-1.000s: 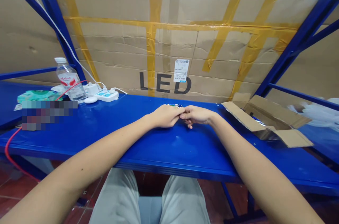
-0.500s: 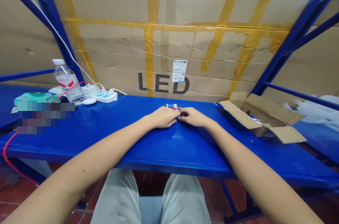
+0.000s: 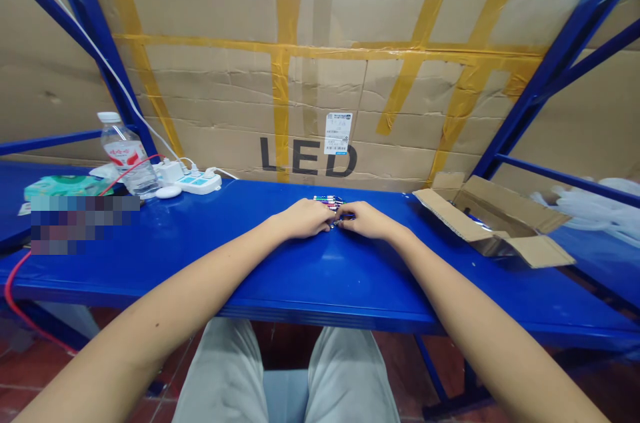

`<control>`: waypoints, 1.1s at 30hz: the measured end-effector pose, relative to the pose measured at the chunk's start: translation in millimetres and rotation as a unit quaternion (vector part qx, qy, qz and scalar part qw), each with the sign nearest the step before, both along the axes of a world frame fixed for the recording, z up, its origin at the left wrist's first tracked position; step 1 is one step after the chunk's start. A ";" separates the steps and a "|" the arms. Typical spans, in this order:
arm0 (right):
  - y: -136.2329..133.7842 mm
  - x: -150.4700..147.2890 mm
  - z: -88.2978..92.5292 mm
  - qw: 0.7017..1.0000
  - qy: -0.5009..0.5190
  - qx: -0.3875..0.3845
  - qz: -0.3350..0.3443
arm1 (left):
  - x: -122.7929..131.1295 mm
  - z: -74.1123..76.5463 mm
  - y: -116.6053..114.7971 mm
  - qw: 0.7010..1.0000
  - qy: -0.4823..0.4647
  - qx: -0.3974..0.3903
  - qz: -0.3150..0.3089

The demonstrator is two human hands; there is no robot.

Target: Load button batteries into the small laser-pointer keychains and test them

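Hands, left (image 3: 304,219) and right (image 3: 365,220): lowered onto bench (image 3: 200,256) since earlier, fingers now pinching small pens (image 3: 331,201); grip detail unclear.

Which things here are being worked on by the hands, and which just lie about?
In hand: left hand, right hand, small coloured pieces between and behind them.
Lying about: open box, bottle, power strip, tissue pack, red cable.

A blue metal shelf (image 3: 150,256) is backed by taped cardboard (image 3: 320,69); reddish floor tiles (image 3: 30,369) are seen below.
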State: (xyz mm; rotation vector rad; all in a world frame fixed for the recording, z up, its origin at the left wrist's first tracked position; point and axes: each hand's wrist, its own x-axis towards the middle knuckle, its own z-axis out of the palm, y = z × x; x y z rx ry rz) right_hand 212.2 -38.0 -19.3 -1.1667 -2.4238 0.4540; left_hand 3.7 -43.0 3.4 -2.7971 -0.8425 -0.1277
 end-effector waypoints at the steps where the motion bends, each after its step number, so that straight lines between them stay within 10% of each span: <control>1: 1.0 1.0 -0.4 1.000 -0.001 0.004 -0.005 | -0.8 1.0 -0.3 1.000 0.003 -0.003 0.004; 33: -8.3 -11.4 1.1 0.997 -0.070 -0.001 -0.011 | -3.6 -8.2 9.4 0.994 -0.071 -0.082 -0.014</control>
